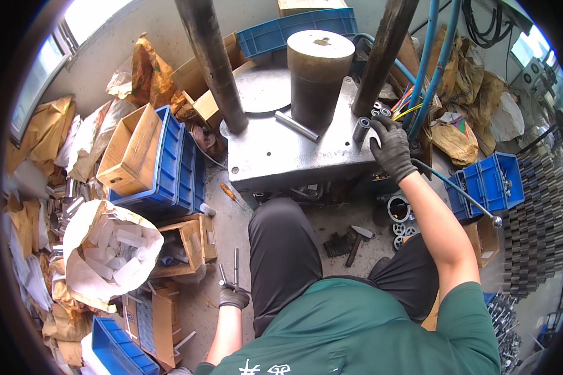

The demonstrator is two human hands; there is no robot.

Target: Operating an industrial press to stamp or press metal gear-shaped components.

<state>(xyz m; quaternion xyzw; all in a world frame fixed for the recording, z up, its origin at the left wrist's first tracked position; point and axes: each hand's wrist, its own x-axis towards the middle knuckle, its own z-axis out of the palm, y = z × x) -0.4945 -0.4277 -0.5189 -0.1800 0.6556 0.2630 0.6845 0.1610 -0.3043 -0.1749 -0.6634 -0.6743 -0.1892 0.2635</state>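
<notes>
My right hand (392, 150), in a dark grey glove, reaches over the right edge of a metal machine bed (256, 153). Its thumb and fingers are apart, beside a short upright steel cylinder (361, 130) with a hole in its top. Whether the fingertips touch it is hard to tell. Low beside my left leg, my gloved left hand (234, 297) is closed on thin metal rods (236, 265), which stick up out of it. A longer steel tube (298, 125) lies on the bed, next to a thick round column (319, 81).
Two dark pillars (213, 62) rise from the bed. A lever with a ball end (496, 221) juts out at right. A hammer (358, 240) lies on the floor. Blue crates (184, 162), cartons and a sack of clear pieces (116, 247) crowd the left.
</notes>
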